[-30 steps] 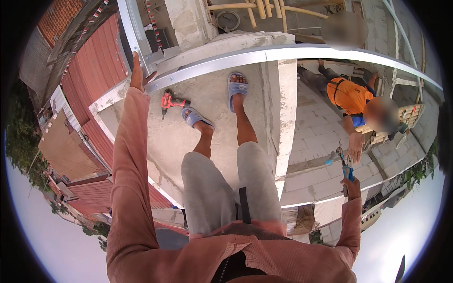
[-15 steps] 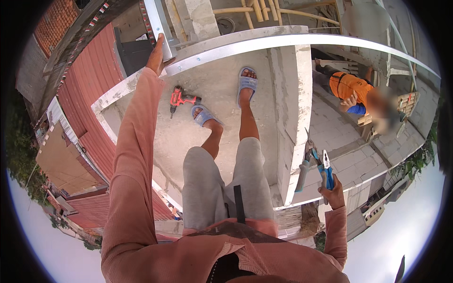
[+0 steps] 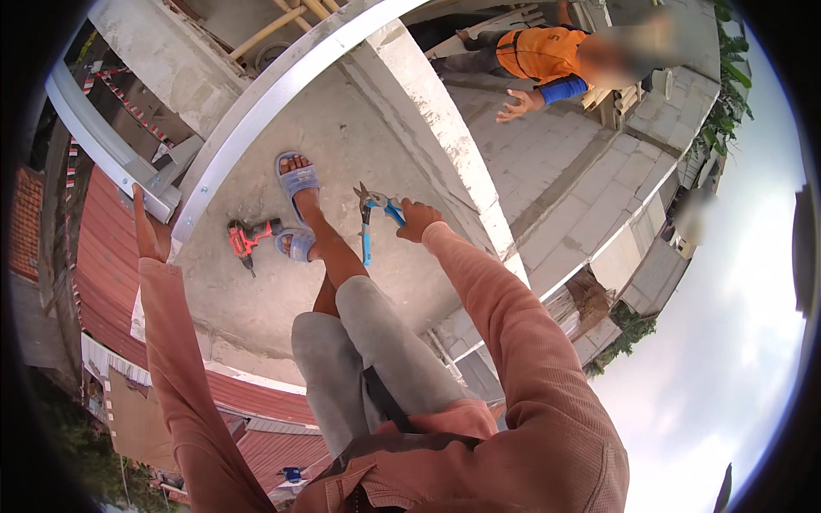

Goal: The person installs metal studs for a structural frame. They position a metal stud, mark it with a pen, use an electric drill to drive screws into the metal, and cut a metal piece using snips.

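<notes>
At the far left, my left hand (image 3: 152, 231) grips the end of a silver metal channel (image 3: 107, 150), fingers along its side. A long pale metal strip (image 3: 282, 79) curves away beside that end, lying along the wall top. My right hand (image 3: 419, 220) is closed round a blue handle of tin snips (image 3: 366, 239), held over the concrete floor. Their jaws are spread and the other blue handle hangs free. Whether pliers are also in this hand, I cannot make out.
A red cordless drill (image 3: 243, 242) lies on the floor near my sandalled feet (image 3: 299, 184). A pale block wall (image 3: 445, 120) rises to the right. Beyond it a person in an orange vest (image 3: 539, 56) holds out a hand. Red corrugated roofing (image 3: 103, 248) lies below at left.
My view has turned to the right. My right hand has swung inward over the floor with the snips; the pliers seen earlier no longer show clearly. My left hand stays at the channel's end.
</notes>
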A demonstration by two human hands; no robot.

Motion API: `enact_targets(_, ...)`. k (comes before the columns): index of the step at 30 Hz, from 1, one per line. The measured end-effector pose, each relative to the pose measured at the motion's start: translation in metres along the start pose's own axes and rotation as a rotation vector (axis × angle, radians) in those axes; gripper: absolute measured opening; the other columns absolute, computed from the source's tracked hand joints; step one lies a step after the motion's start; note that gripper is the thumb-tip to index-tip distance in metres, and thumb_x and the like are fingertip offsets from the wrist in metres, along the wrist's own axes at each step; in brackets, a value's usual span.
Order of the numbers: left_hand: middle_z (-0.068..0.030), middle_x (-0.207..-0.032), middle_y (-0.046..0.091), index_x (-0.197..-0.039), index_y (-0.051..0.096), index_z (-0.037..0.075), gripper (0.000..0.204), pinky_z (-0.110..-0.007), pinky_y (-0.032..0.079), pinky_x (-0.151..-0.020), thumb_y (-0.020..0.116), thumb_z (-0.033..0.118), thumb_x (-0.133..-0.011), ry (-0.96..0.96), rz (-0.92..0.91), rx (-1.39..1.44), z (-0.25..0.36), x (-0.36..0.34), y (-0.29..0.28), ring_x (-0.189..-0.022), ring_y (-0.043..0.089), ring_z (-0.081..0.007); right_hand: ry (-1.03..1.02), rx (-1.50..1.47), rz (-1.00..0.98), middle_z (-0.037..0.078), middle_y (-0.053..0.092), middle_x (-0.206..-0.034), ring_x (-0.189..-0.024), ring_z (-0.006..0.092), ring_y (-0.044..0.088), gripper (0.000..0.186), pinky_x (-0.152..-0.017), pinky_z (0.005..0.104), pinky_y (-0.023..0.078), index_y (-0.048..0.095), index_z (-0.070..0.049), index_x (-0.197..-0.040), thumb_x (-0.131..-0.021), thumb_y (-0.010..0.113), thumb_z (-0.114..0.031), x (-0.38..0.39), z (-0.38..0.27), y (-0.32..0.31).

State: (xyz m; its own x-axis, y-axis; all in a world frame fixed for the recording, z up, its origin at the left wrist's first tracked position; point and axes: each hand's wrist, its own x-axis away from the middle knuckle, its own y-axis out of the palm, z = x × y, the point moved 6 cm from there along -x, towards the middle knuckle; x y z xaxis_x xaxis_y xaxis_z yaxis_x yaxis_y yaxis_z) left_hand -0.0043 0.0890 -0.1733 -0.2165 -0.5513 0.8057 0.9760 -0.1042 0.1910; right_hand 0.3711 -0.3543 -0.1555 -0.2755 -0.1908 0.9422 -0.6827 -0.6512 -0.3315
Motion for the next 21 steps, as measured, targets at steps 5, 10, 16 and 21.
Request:
enact_targets(5, -0.0097, -0.155, 0.044, -0.157, 0.03, 0.013, 0.081, -0.052, 0.044, -0.113, 0.058, 0.061, -0.099, 0.008, 0.076, -0.045, 0.008, 0.008, 0.002, -0.139, 0.048, -0.0287, -0.041, 0.027, 0.16, 0.017, 0.069, -0.112, -0.108, 0.0377, 0.069, 0.048, -0.091, 0.0507, 0.056, 0.058, -0.011, -0.118, -0.075, 0.076, -0.02, -0.078, -0.048, 0.02)
enact_targets(10, -0.0114, -0.154, 0.045, -0.158, 0.03, 0.012, 0.078, -0.055, 0.044, -0.113, 0.057, 0.058, -0.101, 0.011, 0.064, -0.043, 0.008, -0.004, 0.006, -0.137, 0.05, -0.032, -0.076, 0.117, 0.305, 0.012, 0.069, -0.108, -0.104, 0.0323, 0.069, 0.043, -0.088, 0.0458, 0.056, 0.06, -0.012, -0.115, -0.076, 0.076, -0.012, -0.119, -0.055, 0.014)
enact_targets(16, -0.014, -0.15, 0.05, -0.155, 0.034, 0.011, 0.073, -0.057, 0.044, -0.112, 0.057, 0.055, -0.102, 0.023, 0.056, 0.024, 0.007, 0.002, -0.002, -0.132, 0.055, -0.0355, -0.219, 0.077, 0.339, 0.01, 0.068, -0.106, -0.103, 0.0329, 0.067, 0.049, -0.09, 0.0457, 0.054, 0.056, -0.013, -0.117, -0.072, 0.077, -0.016, -0.114, -0.029, 0.032)
enact_targets(21, -0.0141, -0.147, 0.051, -0.155, 0.034, 0.011, 0.078, -0.056, 0.044, -0.111, 0.06, 0.058, -0.099, 0.035, 0.035, -0.06, 0.006, 0.0, 0.008, -0.131, 0.056, -0.0342, -0.183, -0.075, 0.404, 0.01, 0.068, -0.107, -0.103, 0.0353, 0.066, 0.054, -0.091, 0.0472, 0.054, 0.055, -0.015, -0.119, -0.069, 0.077, -0.018, -0.127, -0.015, 0.052)
